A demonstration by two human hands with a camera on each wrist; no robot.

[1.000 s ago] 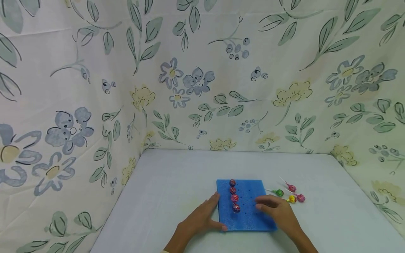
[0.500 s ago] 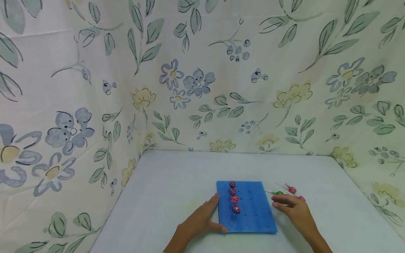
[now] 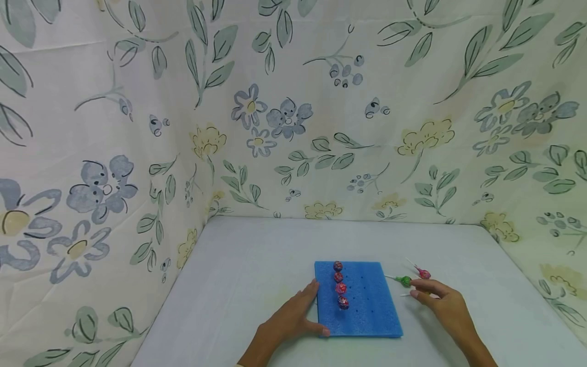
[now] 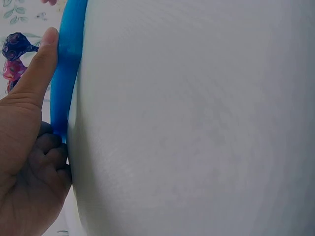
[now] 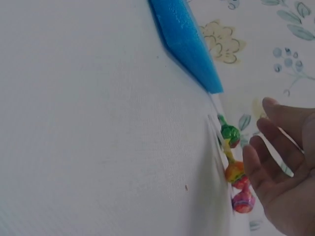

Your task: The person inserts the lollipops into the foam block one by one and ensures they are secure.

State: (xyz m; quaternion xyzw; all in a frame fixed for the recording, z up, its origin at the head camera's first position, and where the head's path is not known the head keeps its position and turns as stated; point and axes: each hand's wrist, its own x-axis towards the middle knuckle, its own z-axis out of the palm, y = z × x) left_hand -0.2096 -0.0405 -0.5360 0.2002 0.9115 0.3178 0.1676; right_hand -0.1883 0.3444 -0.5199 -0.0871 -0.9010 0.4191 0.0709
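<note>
My left hand [image 3: 293, 313] rests at the near left corner of a blue foam board [image 3: 362, 323], thumb on the near edge and fingers along the left side. In the left wrist view its thumb [image 4: 42, 61] lies straight against the board. Several wrapped lollipops [image 3: 341, 288] stand in a column in the board. To the right, my right hand [image 3: 442, 302] hovers over loose lollipops, fingers apart and holding nothing. Under and beside it are a green lollipop [image 5: 230, 133], a yellow-orange one [image 5: 236, 172] and a pink one [image 5: 243, 200]. Another pink lollipop [image 3: 424, 273] lies farther back.
Rows of small dark holes [image 3: 361, 278] mark the board right of the standing lollipops. A white table [image 3: 257, 255] carries everything. Floral cloth [image 3: 321, 168] hangs behind the table and along its sides.
My right hand has moved right, from over the board to above the loose lollipops, covering part of them. The left hand and the board stay in place.
</note>
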